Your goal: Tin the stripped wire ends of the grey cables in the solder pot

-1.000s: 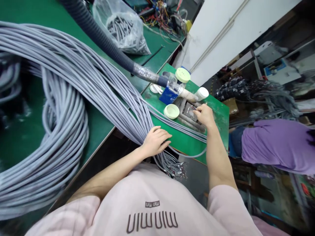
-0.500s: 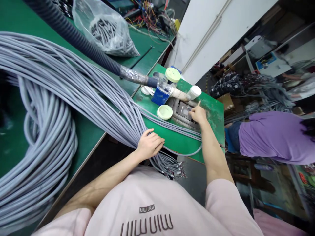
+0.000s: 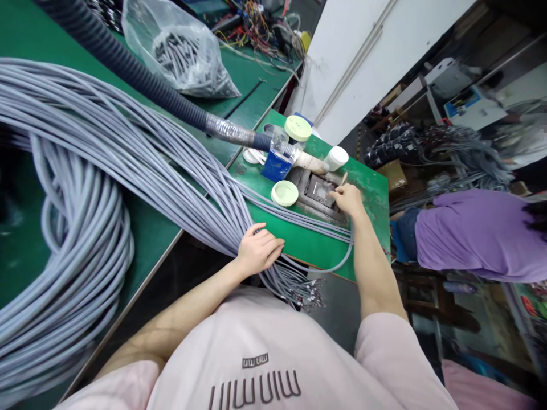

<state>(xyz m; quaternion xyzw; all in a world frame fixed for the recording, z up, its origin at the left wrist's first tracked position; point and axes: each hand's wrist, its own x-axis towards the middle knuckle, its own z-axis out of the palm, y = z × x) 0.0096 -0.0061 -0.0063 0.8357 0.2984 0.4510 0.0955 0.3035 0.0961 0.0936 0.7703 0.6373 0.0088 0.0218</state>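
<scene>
My left hand (image 3: 259, 249) lies over the thick bundle of grey cables (image 3: 188, 188), its fingers curled round part of it near the table edge. Loose cable ends (image 3: 305, 293) hang below that hand. My right hand (image 3: 347, 199) is closed in a pinch at the right side of a small metal solder pot (image 3: 319, 191); what its fingertips hold is too small to make out. A few grey cables (image 3: 311, 223) run across the green board towards my right wrist. A pale green lid or dish (image 3: 284, 193) stands left of the pot.
A dark corrugated hose (image 3: 171, 94) with a pale nozzle (image 3: 311, 162) reaches over the board beside a blue box (image 3: 276, 166). Behind are a white cup (image 3: 337, 158), a round yellow-green lid (image 3: 298, 128) and a plastic bag of cable pieces (image 3: 183, 57). A person in purple (image 3: 478, 234) is at right.
My right hand has shifted slightly, and the cable loop by its wrist has moved a little to the right. My left hand stays on the bundle.
</scene>
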